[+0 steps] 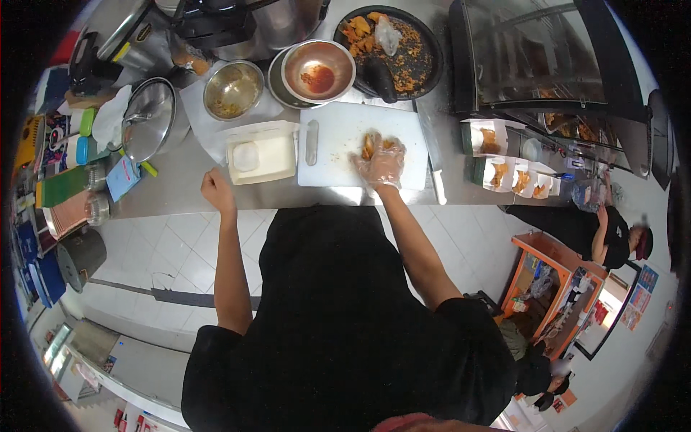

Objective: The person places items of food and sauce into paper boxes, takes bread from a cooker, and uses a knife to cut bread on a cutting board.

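Steel counter point(171, 189) lay by the curled left hand point(217, 191), which looked empty. Then came a box point(279, 150) and a white board point(335, 119), where the gloved right hand point(383, 164) held food point(368, 147), likely light and crumbly, best held softly by its sides.

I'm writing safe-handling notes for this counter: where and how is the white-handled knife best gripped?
Probably by its white handle, coming from the person's own side. The knife lies beside the right edge of the cutting board, handle toward the person and blade pointing away, so a hand arriving from there should stay clear of the blade.
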The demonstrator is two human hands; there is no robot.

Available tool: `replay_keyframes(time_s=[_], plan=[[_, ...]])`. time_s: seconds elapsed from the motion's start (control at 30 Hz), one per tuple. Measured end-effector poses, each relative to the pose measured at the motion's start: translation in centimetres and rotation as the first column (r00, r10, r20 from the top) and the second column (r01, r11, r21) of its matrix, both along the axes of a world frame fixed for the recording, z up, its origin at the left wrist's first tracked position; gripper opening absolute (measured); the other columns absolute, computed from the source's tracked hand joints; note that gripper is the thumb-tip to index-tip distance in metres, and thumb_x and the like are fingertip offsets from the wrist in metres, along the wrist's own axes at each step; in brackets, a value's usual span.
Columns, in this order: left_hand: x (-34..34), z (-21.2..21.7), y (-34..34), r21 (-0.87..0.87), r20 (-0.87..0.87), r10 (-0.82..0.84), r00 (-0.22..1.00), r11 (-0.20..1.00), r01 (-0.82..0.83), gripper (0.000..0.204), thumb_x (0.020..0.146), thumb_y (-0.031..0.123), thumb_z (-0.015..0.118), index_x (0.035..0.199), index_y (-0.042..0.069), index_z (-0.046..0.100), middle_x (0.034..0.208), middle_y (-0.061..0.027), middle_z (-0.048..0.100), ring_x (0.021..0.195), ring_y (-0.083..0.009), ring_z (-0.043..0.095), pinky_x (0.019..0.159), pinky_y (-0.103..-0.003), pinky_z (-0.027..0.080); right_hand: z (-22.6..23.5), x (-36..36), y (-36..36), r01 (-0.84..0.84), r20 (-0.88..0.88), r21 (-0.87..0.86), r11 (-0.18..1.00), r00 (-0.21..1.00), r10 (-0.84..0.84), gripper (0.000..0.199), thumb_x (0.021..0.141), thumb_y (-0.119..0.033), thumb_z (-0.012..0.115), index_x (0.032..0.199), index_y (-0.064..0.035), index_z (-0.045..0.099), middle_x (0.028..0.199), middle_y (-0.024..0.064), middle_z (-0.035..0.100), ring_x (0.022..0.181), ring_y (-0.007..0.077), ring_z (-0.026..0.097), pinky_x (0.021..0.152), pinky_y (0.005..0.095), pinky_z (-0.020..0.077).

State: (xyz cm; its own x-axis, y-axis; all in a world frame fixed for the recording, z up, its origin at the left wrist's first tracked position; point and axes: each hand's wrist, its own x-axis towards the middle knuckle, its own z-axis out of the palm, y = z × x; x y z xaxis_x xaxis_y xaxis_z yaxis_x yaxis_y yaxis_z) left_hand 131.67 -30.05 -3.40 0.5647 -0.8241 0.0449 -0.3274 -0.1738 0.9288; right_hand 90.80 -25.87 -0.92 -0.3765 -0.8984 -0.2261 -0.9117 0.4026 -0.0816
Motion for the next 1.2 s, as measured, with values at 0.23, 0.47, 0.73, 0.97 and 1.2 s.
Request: replay_keyframes(time_s=[0.23,0.47,0.73,0.97,1.2], plan=[[1.5,-2.7,-0.8,0.006,-0.033,-0.034,0.999,0.999,0.034,0.038,0.097,0.015,0.058,0.064,0.003,0.043,0.062,0.0030,0.041,0.063,-0.0074,0.036,0.055,-0.031,0.030,-2.1,-0.9,0.3,-0.252,-0.066,-0.056,0.966,0.967,0.248,0.052,0.093,-0.040,0.064,0.143,-0.0270,0.056,0.142,0.0222,0.052,0.134,0.0429,0.046,0.102,0.0540,0.0492],[0.9,-3.3,-0.5,0.135,0.192,-0.117,0.974,0.987,0.092,0.037,0.097,0.024,0.062,0.072,-0.003,0.060,0.064,-0.0090,0.058,0.062,-0.0165,0.049,0.061,-0.037,0.043,-2.5,-3.9,-1.0,0.023,0.269,-0.253,0.967,0.962,0.048,0.040,0.091,-0.024,0.069,0.130,-0.0194,0.063,0.111,0.0161,0.068,0.094,0.0335,0.068,0.081,0.0421,0.0579],[1.6,-2.7,0.5,0.442,0.203,-0.422,0.884,0.845,0.302,0.054,0.102,0.042,0.057,0.124,-0.007,0.059,0.115,-0.0284,0.068,0.111,-0.0409,0.064,0.098,-0.047,0.048,5.1,8.4,-5.8,-0.101,0.892,-0.063,0.993,0.441,0.101,0.039,0.095,-0.019,0.068,0.133,-0.0147,0.058,0.100,0.0103,0.070,0.083,0.0194,0.070,0.070,0.0358,0.0579],[2.1,-1.6,-1.0,0.492,0.197,-0.562,0.803,0.765,0.415,0.059,0.109,0.045,0.038,0.122,-0.008,0.060,0.111,-0.0323,0.067,0.110,-0.0471,0.063,0.098,-0.052,0.047,5.9,18.4,-8.3,-0.542,0.473,-0.374,0.752,0.586,0.658,0.045,0.088,-0.025,0.070,0.128,-0.0098,0.060,0.118,0.0215,0.065,0.101,0.0420,0.064,0.092,0.0511,0.0522],[1.9,-2.8,-2.3,0.428,0.372,-0.593,0.714,0.792,0.435,0.050,0.110,0.033,0.036,0.095,-0.004,0.068,0.090,-0.0291,0.069,0.092,-0.0480,0.066,0.086,-0.057,0.049,3.4,11.2,-3.6,-0.388,0.473,-0.293,0.874,0.735,0.485,0.035,0.091,-0.031,0.066,0.115,-0.0062,0.067,0.095,0.0215,0.069,0.094,0.0388,0.067,0.088,0.0495,0.0527]])
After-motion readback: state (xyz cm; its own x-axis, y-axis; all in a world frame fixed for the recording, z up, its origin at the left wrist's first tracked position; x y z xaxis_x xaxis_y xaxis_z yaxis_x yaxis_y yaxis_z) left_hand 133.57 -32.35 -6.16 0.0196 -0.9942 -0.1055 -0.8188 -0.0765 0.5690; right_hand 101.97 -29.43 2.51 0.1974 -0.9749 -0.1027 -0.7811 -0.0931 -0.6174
